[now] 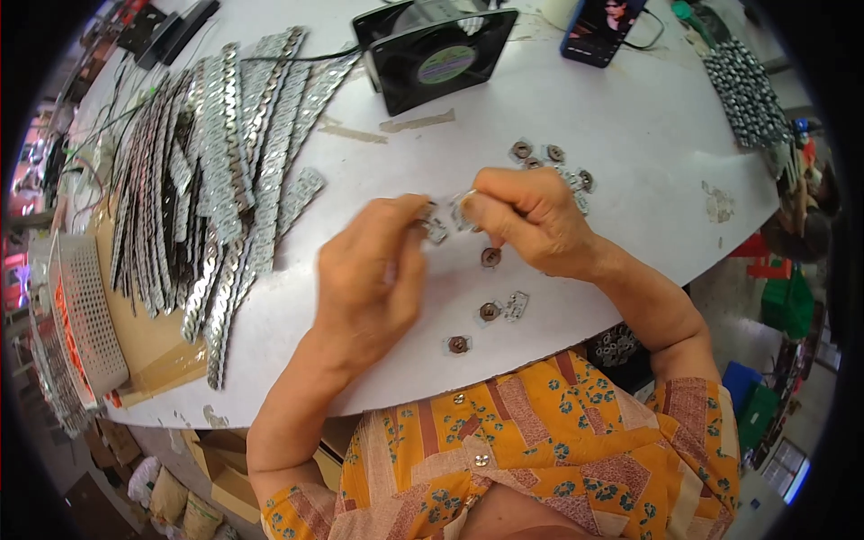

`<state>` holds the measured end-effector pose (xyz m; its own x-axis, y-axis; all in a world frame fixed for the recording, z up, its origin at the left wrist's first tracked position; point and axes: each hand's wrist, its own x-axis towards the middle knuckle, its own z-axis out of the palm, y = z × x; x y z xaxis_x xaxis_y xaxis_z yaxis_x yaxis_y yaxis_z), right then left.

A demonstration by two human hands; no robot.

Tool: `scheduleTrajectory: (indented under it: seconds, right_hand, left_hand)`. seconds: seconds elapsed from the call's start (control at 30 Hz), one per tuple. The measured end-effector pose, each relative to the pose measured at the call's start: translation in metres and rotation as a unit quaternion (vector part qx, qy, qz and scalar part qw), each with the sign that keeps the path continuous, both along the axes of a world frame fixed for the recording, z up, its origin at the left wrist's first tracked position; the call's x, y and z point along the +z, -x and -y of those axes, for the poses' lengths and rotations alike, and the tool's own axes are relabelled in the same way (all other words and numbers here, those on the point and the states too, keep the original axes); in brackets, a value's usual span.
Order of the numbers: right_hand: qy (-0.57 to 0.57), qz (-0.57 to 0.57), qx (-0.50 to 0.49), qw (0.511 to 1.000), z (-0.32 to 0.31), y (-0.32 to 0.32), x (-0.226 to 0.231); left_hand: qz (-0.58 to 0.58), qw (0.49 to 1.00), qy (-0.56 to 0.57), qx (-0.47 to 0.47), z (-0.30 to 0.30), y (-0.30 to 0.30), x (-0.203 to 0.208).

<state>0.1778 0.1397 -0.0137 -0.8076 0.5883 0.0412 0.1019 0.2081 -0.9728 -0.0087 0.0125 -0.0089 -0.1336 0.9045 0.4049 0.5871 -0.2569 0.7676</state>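
Over the middle of the white table, my left hand [373, 261] pinches a small silvery metal piece [436, 229] between thumb and fingertips. Close beside it on the right, my right hand [535, 216] is closed on another small metal piece [459, 212], partly covered by the thumb. The two pieces are nearly touching; motion blurs their edges. Below my hands lie a few small parts with round brown centres, among them one part [490, 257] under the right wrist and another part [458, 345] near the table edge. A flat metal plate [516, 307] lies next to one of them.
Long stamped metal strips [270, 135] are heaped on the left. A black fan [436, 63] and a phone [601, 31] stand at the back. More round-centred parts [554, 153] lie beyond my right hand. A white perforated basket [93, 315] is at the far left, beside cardboard [148, 337].
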Motion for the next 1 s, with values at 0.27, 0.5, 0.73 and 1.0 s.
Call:
scheduleTrajectory:
  seconds: [0.27,0.5,0.73,1.0]
  right_hand:
    - [-0.141,-0.002,0.009,0.990,-0.010,-0.005,-0.007]
    - [-0.157,-0.063,0.124,0.978,-0.008,-0.003,-0.005]
    - [-0.197,-0.033,0.139,0.970,-0.005,-0.007,-0.001]
    - [0.495,-0.028,0.159,0.854,0.000,-0.009,0.014]
  left_hand:
    - [-0.007,0.998,0.044,-0.042,0.001,-0.003,0.004]
    - [0.073,0.987,0.128,-0.065,0.007,-0.001,0.007]
    - [0.246,0.936,0.242,-0.064,0.008,0.000,0.014]
    - [0.447,0.847,0.278,-0.078,0.010,0.000,0.025]
